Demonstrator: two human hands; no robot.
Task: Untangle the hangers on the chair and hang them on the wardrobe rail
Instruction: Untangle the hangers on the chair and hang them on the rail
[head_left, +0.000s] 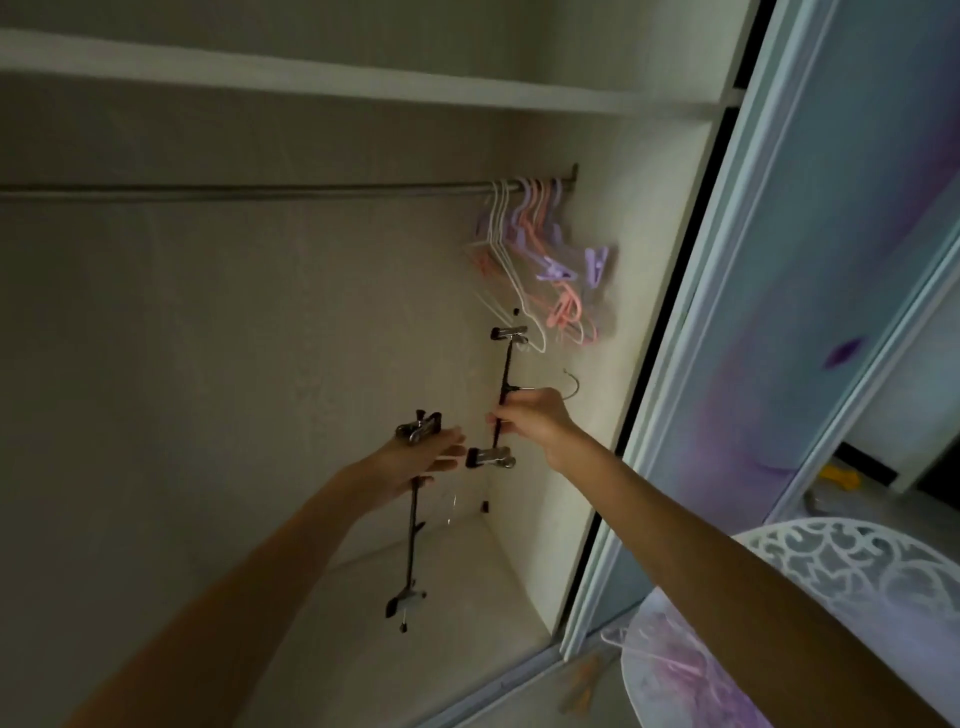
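Note:
Inside the wardrobe, my right hand (532, 418) grips a black clip hanger (505, 382) by its middle, bar upright, metal hook pointing right. My left hand (423, 457) holds a second black clip hanger (413, 525), also upright, fingers stretched toward the first one. The metal wardrobe rail (260, 190) runs across above both hands. Several purple, pink and white hangers (535, 249) hang bunched at the rail's right end. The white lattice chair (852, 561) sits at lower right with pink and purple hangers (670, 670) on its seat.
A white shelf (363, 80) spans above the rail. The sliding mirrored door (779, 312) stands to the right of the opening. An orange object (582, 686) lies on the floor by the door track. The rail's left stretch carries nothing.

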